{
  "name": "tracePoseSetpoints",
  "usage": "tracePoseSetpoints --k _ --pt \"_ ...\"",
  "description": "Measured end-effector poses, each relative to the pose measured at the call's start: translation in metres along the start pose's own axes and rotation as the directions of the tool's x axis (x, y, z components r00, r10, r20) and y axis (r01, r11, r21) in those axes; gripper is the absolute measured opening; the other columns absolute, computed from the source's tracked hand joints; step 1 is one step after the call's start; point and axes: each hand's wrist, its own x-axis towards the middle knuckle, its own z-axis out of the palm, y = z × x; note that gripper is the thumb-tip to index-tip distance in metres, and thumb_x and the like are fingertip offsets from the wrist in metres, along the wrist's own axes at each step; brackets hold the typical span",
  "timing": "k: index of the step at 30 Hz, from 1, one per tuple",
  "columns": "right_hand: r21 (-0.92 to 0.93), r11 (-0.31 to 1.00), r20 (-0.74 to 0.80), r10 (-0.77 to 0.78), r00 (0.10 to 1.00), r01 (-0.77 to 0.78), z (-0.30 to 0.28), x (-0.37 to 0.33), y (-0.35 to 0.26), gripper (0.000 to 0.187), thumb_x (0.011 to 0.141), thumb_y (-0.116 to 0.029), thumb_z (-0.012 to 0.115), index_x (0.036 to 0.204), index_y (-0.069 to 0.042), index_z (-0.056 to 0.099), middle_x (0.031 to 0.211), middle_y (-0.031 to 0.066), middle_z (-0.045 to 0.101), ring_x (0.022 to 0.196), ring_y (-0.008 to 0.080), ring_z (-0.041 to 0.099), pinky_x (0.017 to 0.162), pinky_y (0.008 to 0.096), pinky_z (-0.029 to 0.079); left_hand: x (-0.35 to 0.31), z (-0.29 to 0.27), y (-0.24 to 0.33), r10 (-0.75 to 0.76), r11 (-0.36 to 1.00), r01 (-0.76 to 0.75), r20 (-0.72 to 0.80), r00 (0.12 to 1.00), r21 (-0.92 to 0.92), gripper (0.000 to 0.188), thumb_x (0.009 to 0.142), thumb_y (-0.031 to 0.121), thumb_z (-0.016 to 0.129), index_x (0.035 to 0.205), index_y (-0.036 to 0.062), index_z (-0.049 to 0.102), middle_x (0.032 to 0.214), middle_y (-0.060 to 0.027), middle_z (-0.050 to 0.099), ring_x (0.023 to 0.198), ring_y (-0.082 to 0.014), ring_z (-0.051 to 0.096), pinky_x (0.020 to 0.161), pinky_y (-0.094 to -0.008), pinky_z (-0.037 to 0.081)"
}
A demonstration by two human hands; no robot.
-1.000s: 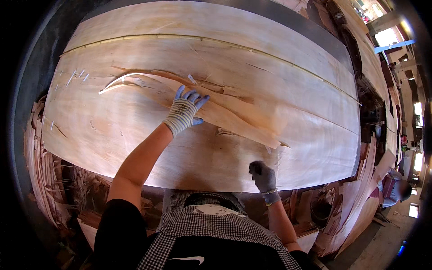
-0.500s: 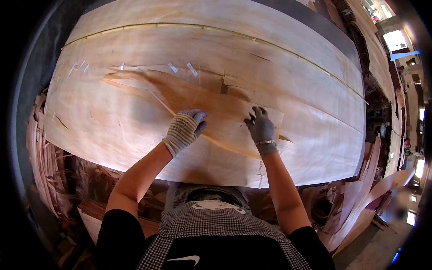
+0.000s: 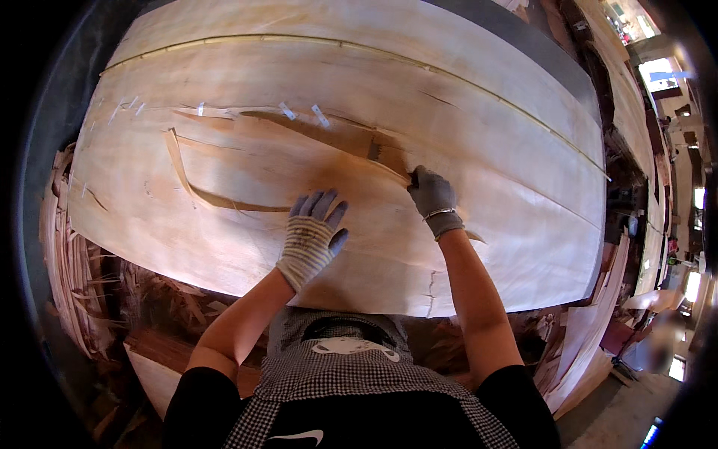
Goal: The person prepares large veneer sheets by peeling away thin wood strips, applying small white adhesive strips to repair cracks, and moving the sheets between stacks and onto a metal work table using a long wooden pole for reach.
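A wide, pale wood veneer sheet [image 3: 523, 247] lies before me, with a torn, lifted area across its middle. My left hand [image 3: 313, 233], in a striped glove, rests on it with fingers spread, near the end of a curled veneer strip [image 3: 187, 187]. My right hand [image 3: 434, 196], in a grey glove, is closed at the right end of a loose veneer piece [image 3: 329, 150], whose raised edge runs up to the fingers. A darker gap shows behind that edge. The fingertips of the right hand are partly hidden.
A thin bamboo pole [image 3: 262, 37] lies across the far part of the sheet. Small white tape pieces [image 3: 320, 116] stick along a crack. Veneer scraps [image 3: 71, 262] are heaped below the sheet's left end, and more veneer pieces [image 3: 580, 344] stand at the right.
My right hand has closed and shifted slightly up and left onto the veneer edge. The left hand has moved slightly down and spread its fingers. The strip at left now lies curved, apart from the lifted piece.
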Motion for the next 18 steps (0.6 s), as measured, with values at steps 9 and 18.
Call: tracePoseSetpoints --k 9,18 --pt "-0.061 0.989 -0.175 -0.14 0.975 0.131 -0.022 0.076 -0.001 0.023 0.075 -0.019 0.061 0.096 -0.01 0.058 0.091 0.0125 0.06 0.083 0.0326 0.059 0.067 0.0423 0.047 0.085 0.058 -0.021 -0.041 0.998 0.045 -0.106 0.994 0.033 0.057 0.077 0.033 0.056 0.127 0.0102 0.04 0.137 -0.0135 0.031 0.127 -0.0337 0.025 0.103 -0.0499 0.016" --pt "0.579 0.778 0.045 0.268 0.962 -0.244 0.028 0.009 0.013 0.032 0.082 -0.033 0.054 0.083 -0.002 0.062 0.066 0.0181 0.06 0.057 0.0281 0.061 0.052 0.0372 0.046 0.068 0.099 -0.131 -0.338 0.925 0.368 -0.243 0.909 0.091 0.051 0.082 0.024 0.05 0.129 0.0077 0.038 0.134 -0.0096 0.037 0.124 -0.0245 0.034 0.102 -0.0409 0.024"
